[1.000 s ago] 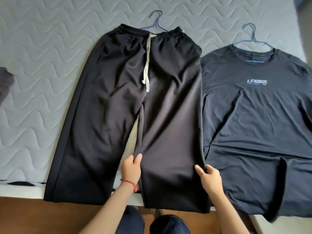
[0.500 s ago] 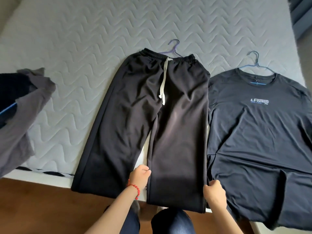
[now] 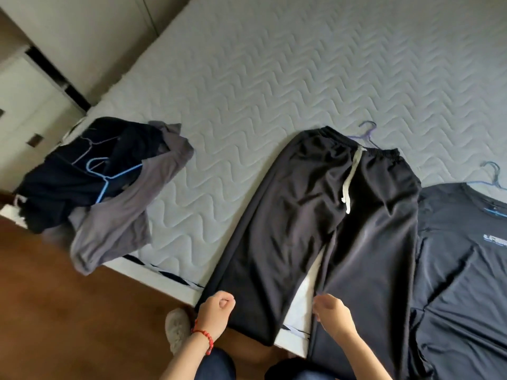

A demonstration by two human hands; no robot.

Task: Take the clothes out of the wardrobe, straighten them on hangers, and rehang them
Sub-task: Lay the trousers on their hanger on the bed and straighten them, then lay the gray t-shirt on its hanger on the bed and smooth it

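Shift: both my hands have moved to the left trouser leg.
Left hand [image 3: 216, 311]: pinching its outer hem, to tug it straight.
Right hand [image 3: 330, 311]: curled at inner hem; grip unclear.
Trousers [image 3: 315, 215]: flat on mattress [image 3: 247, 78], near edge, purple hanger [image 3: 366, 133] at waistband.

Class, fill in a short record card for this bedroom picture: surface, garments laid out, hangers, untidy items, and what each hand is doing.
surface: quilted mattress
centre garment: black trousers, white drawstring, purple hanger at waistband
right garment: dark T-shirt on blue hanger
untidy items: heap of clothes at mattress edge
left hand: curled by the left trouser leg's outer edge
right hand: curled by the right leg's inner edge
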